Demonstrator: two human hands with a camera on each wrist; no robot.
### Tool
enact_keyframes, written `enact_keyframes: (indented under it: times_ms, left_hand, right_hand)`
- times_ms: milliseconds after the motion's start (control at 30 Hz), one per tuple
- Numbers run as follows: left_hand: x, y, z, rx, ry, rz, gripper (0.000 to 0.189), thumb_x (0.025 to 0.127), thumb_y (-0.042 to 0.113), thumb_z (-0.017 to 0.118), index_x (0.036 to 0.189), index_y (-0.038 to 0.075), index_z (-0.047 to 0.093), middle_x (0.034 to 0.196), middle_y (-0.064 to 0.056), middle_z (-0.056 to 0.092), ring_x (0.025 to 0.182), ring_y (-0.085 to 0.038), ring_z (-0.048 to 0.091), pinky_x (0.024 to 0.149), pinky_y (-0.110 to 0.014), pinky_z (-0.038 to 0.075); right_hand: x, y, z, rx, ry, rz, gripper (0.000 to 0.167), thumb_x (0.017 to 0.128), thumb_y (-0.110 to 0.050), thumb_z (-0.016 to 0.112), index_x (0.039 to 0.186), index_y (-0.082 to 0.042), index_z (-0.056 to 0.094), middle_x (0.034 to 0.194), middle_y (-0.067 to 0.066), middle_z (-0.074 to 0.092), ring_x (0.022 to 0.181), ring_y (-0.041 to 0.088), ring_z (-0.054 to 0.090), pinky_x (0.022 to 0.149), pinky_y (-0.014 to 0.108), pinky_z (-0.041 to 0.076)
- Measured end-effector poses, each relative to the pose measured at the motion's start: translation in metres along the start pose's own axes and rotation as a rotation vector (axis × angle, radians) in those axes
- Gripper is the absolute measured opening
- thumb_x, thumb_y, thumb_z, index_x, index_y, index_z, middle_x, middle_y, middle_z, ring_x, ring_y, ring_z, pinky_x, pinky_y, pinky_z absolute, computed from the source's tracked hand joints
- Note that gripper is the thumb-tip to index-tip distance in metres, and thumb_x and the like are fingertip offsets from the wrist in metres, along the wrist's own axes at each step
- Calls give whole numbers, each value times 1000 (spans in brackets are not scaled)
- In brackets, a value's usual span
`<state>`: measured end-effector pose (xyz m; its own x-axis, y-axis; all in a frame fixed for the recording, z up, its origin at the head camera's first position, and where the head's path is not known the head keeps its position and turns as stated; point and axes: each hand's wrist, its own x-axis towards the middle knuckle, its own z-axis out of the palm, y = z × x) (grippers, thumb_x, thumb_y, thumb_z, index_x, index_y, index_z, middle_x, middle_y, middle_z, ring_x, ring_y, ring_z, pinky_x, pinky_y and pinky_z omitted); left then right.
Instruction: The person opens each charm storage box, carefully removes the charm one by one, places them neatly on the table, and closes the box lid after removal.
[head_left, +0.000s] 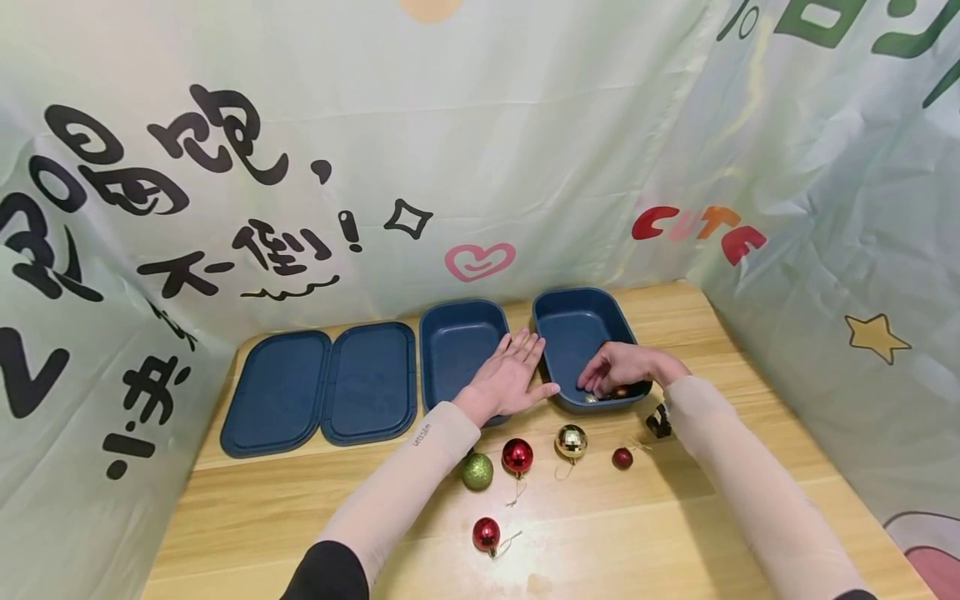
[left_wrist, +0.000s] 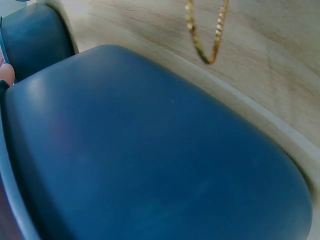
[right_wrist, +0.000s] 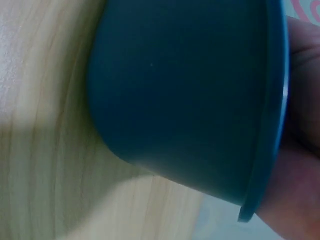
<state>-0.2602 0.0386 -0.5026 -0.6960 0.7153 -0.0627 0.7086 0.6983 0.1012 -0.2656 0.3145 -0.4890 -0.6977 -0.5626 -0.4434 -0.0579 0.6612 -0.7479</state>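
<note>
My left hand (head_left: 510, 379) lies with straight fingers over the near right part of a dark blue box (head_left: 463, 313), its thumb reaching to the rim of a second blue box (head_left: 577, 298). Into that second box reaches my right hand (head_left: 618, 367), fingers bent down at its near end. A shiny gold bit (head_left: 591, 398) and a reddish ornament (head_left: 621, 391) show beside those fingers; I cannot tell whether they grip anything. In the right wrist view, the box wall (right_wrist: 190, 90) covers most of the hand.
On the wooden table (head_left: 390, 533) in front lie a green glitter ball (head_left: 477, 472), red balls (head_left: 517, 457) (head_left: 486, 534), a gold ball (head_left: 572, 442) and a small dark red one (head_left: 622, 458). Two blue lids (head_left: 276, 393) (head_left: 369, 383) lie flat at left. Printed cloth (head_left: 480, 167) stands behind.
</note>
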Motion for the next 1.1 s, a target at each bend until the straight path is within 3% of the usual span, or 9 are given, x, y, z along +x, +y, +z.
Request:
enact_keyframes:
  times_ms: [233, 467, 700, 1100]
  left_hand:
    - [-1, 1, -1, -11, 8, -1, 90, 107, 70, 33, 169, 6, 19, 176, -15, 21, 166, -30, 11, 135, -45, 8]
    - [1, 0, 0, -15, 3, -4, 90, 107, 69, 34, 169, 6, 18, 176, -15, 20, 166, -30, 11, 135, -45, 7]
    - [0, 1, 0, -19, 6, -5, 89, 107, 68, 34, 169, 7, 18, 176, -14, 20, 166, -29, 9, 135, -44, 7]
    - [-1, 1, 1, -14, 8, 4, 90, 107, 70, 30, 169, 7, 17, 176, -15, 20, 166, -29, 10, 135, -45, 8]
  right_hand:
    - [1, 1, 2, 8, 5, 23, 34, 85, 4, 79, 119, 7, 77, 104, 14, 80, 93, 11, 72, 79, 21, 59]
    - [2, -2, 8, -48, 10, -1, 36, 83, 5, 75, 119, 1, 79, 97, 9, 80, 88, 9, 69, 76, 18, 55]
    - [7, -3, 14, -31, -13, -2, 38, 83, 8, 69, 119, 0, 80, 89, 2, 78, 76, 4, 61, 66, 16, 46]
    - [5, 1, 15, -31, 37, -34, 28, 87, 1, 75, 114, 0, 80, 87, 1, 75, 75, 6, 60, 67, 18, 48]
